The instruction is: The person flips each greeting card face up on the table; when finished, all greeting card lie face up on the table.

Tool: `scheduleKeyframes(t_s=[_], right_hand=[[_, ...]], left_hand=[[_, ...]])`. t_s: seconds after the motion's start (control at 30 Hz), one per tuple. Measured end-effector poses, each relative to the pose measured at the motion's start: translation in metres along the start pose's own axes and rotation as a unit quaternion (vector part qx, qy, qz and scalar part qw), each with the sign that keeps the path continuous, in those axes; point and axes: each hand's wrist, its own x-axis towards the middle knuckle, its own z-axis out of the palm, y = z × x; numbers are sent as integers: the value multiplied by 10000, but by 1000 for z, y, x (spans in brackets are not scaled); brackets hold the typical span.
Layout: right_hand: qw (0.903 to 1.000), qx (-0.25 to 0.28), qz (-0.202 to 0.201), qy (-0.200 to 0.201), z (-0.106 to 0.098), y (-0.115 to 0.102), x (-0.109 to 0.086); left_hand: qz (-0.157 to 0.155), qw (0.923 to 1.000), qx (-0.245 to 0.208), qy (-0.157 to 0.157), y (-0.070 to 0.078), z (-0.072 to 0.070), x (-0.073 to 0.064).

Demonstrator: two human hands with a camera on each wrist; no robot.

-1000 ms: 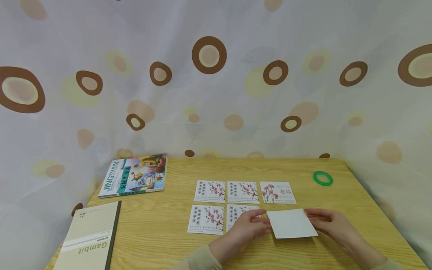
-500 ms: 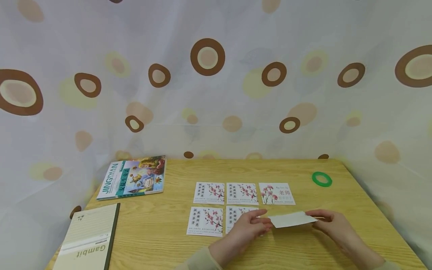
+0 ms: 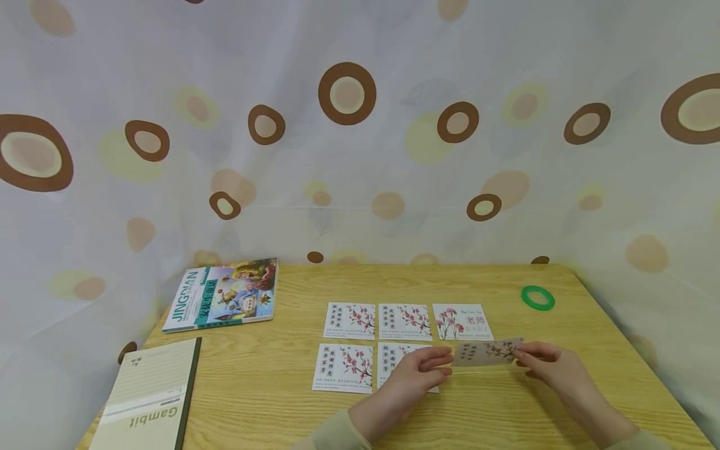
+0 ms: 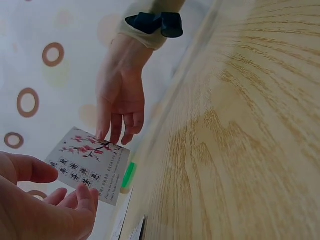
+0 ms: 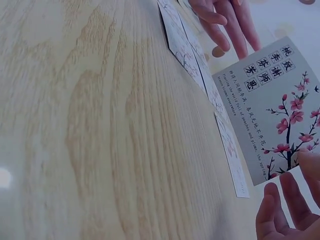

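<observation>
A square card [image 3: 485,353] printed with a pink blossom branch and Chinese characters is held up over the table, its printed face tilted toward the head camera. My right hand [image 3: 557,374] pinches its right edge between thumb and fingers, by the branch, as the right wrist view also shows on the card [image 5: 272,112]. At the card's left edge is my left hand [image 3: 413,378], its fingers loosely extended; in the left wrist view its thumb and fingertips overlap the lettered side. Several matching cards [image 3: 344,367] lie in two rows, one partly hidden by the left hand. A carnation card [image 3: 462,322] lies at the top row's right end.
A green tape ring [image 3: 537,298] lies at the back right of the wooden table [image 3: 253,387]. On the left are a colourful paperback book [image 3: 225,294] and a cream notebook [image 3: 143,390]. A patterned curtain [image 3: 388,162] hangs behind.
The card has turned from its blank white back, through nearly edge-on, to its printed face, and risen slightly. The right hand turned it; the left hand stayed beside its left edge.
</observation>
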Motion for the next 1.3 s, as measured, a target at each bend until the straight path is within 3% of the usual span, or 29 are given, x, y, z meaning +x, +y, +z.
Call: scheduleKeyframes(t_s=[0.17,0.6,0.87,1.3], right_hand=[[9999,-105,39,23,1,-4,3],[9993,-297,-23,216,9,2,7],[9951,-923,-70,347,10,7,13],[9822,-1820,-251,392,13,12,21]], left_hand=[[131,9997,189,-8,2,0,0],[-151,9975,609,325,-1,4,4],[-366,9965,673,323,-4,7,8],[-469,9944,864,380,-10,11,14]])
